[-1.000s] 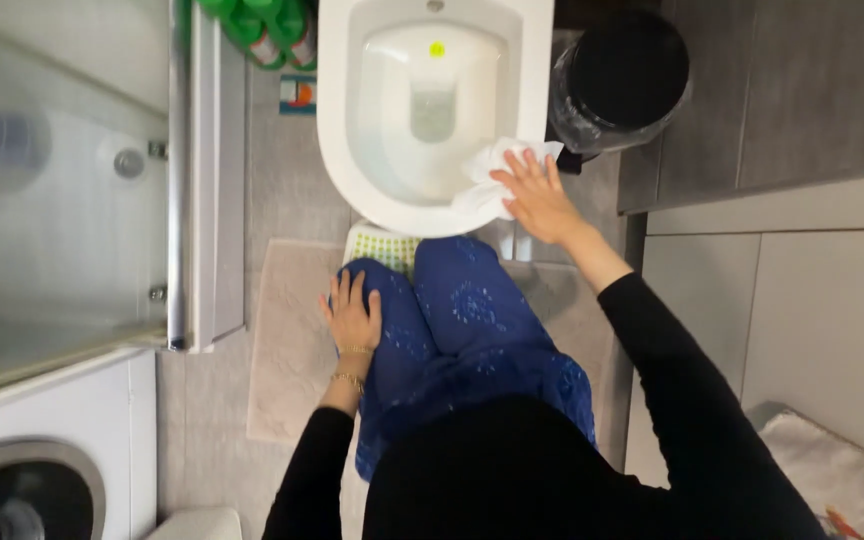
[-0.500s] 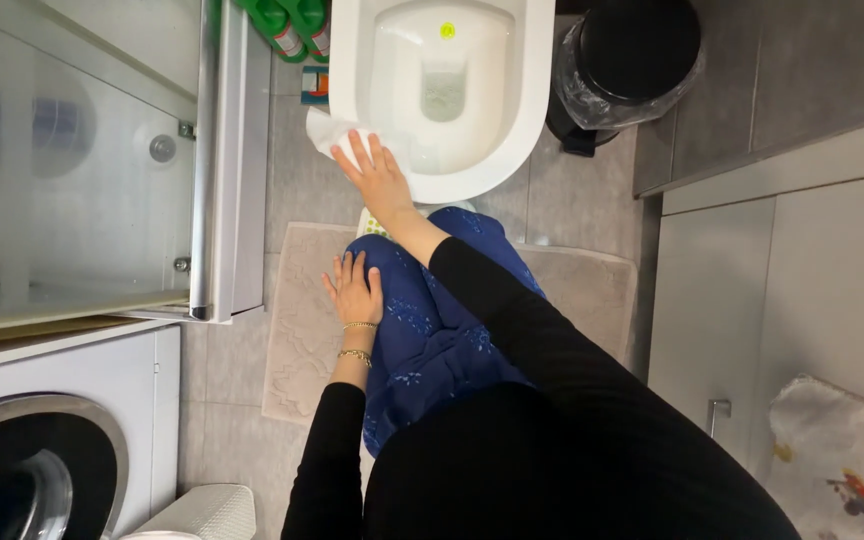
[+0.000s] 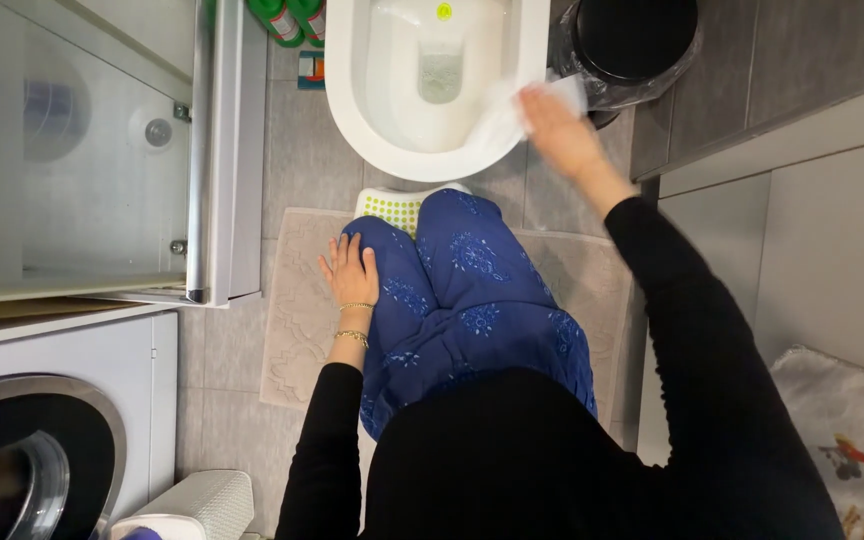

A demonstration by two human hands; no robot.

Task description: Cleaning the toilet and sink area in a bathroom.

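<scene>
My right hand (image 3: pixel 560 132) presses a white wipe (image 3: pixel 508 112) against the right side of the white toilet bowl's rim (image 3: pixel 352 110); the hand and wipe are motion-blurred. My left hand (image 3: pixel 351 270) rests flat on my left knee, on blue patterned trousers (image 3: pixel 472 300), fingers spread, with two gold bracelets at the wrist. I am kneeling or crouching in front of the bowl, black sleeves on both arms.
A black bin (image 3: pixel 634 45) with a clear liner stands right of the bowl. Green bottles (image 3: pixel 287 20) sit left of it. A beige mat (image 3: pixel 297 320) lies underfoot, with a white-and-green dotted stool (image 3: pixel 392 207). Glass shower door (image 3: pixel 82 150) and washing machine (image 3: pixel 22 450) are on the left.
My right hand swept the wipe from the bowl's right rim across to its left front, then back to the right rim. The left hand stayed on my knee.
</scene>
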